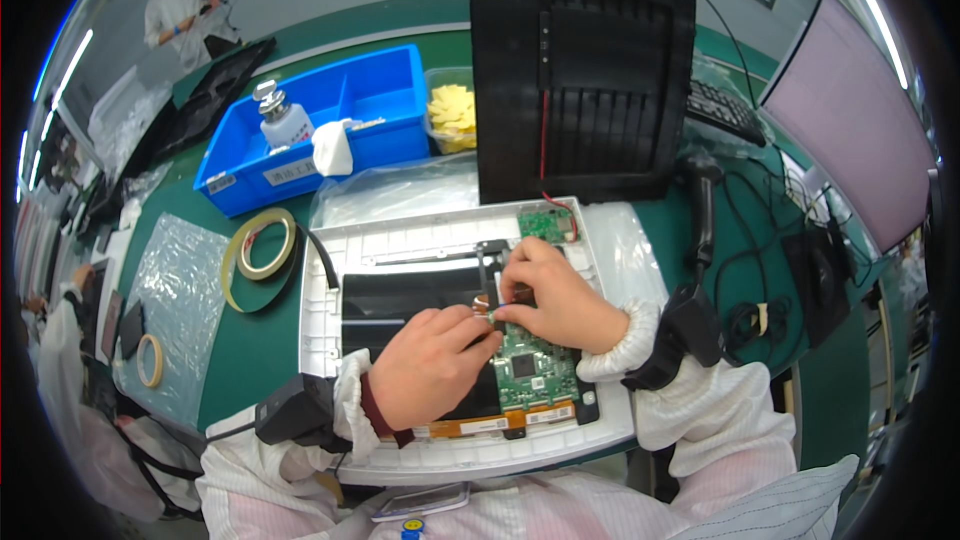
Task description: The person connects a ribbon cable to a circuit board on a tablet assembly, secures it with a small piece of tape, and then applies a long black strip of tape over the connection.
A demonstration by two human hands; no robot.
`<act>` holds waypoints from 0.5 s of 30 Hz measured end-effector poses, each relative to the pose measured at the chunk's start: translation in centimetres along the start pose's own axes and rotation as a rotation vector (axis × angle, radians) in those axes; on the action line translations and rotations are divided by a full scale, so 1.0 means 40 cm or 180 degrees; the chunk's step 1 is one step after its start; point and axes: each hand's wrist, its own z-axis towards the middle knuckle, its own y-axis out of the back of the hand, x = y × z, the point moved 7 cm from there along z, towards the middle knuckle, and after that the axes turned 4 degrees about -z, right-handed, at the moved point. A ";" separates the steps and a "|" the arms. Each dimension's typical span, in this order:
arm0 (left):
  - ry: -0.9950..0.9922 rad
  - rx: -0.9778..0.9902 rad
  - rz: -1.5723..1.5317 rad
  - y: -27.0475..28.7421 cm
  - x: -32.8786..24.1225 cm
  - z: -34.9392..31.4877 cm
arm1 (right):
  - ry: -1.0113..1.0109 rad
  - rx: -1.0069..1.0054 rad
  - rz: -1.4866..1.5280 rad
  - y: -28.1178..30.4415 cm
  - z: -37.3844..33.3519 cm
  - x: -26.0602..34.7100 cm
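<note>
left hand (425, 365) and right hand (560, 305) meet over green board (530, 388).

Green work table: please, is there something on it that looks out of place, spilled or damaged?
I see no spill or damage. Two things look untidy: a white cloth-like piece hangs over the front wall of the blue bin instead of lying inside, and black cables lie tangled on the right of the table.

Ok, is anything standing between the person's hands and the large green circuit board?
Nothing visible is. The left hand and right hand come together at the upper left part of the green circuit board. The blue bin stands well beyond them. Their exact contact is too covered to tell.
</note>
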 end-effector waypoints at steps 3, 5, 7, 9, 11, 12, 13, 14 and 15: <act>-0.0045 -0.0042 -0.0044 0.002 0.000 -0.001 | -0.0052 0.0064 -0.0036 -0.001 0.001 0.003; -0.0091 -0.0057 -0.0027 0.002 -0.001 -0.001 | -0.0069 0.0094 -0.0081 -0.003 0.001 0.004; 0.0007 0.0016 0.0082 -0.007 0.004 0.001 | 0.0071 -0.0020 -0.0146 -0.003 -0.003 0.004; 0.0024 0.0054 0.0089 -0.012 0.006 0.000 | 0.0216 -0.0131 -0.0207 0.003 -0.005 0.009; 0.0044 0.0094 0.0098 -0.015 0.007 -0.001 | 0.0139 -0.0040 -0.0068 0.001 -0.007 0.007; 0.0053 0.0097 0.0117 -0.015 0.008 -0.001 | 0.0144 -0.0043 -0.0068 0.003 -0.010 0.009; 0.0062 0.0100 0.0134 -0.016 0.009 -0.002 | 0.0255 -0.0137 -0.0150 0.009 -0.018 0.016; 0.0060 0.0098 0.0138 -0.016 0.009 -0.002 | 0.0365 -0.0231 -0.0232 0.014 -0.027 0.025; 0.0101 0.0076 0.0104 -0.017 0.014 -0.003 | 0.0364 -0.0231 -0.0234 0.017 -0.036 0.030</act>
